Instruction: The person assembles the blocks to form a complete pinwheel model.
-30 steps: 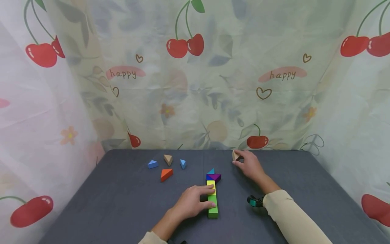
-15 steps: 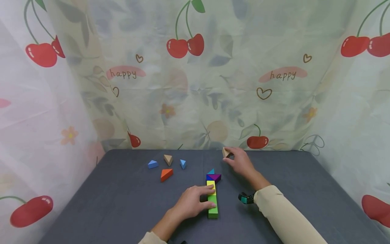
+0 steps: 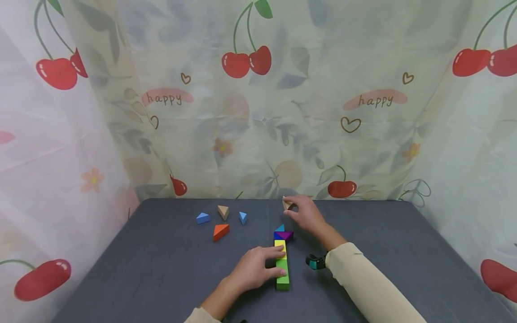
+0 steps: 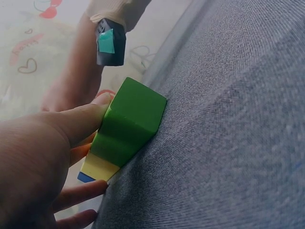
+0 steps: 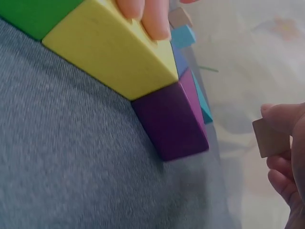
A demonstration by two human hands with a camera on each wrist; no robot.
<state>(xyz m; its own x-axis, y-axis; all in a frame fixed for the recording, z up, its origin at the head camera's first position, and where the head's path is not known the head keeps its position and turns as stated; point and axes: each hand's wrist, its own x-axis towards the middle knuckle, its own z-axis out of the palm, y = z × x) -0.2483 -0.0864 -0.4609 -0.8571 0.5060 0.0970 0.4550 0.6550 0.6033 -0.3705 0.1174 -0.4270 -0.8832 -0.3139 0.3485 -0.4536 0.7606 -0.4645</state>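
- Head view: on the table, a blue block, a tan block, a small light-blue block and an orange block lie loose to the left, before a cherry-print curtain.
- A row of green block, yellow block, dark-blue block, purple block and light-blue triangle has its long axis running away from the person; the purple block juts right.
- The left hand lies loosely on the row, thumb on green, fingers on yellow, partly covering both.
- The right hand pinches a wooden block beyond the row, near the table's far edge; fingers hide much of it.
- Left wrist view: the green block's end faces the camera, yellow and dark blue behind it; the right arm, with a black wrist device, shows beyond.
- Right wrist view: the purple block stands against the yellow one, and the wooden block shows a squarish face, held between thumb and fingers against the curtain; its long axis cannot be told.
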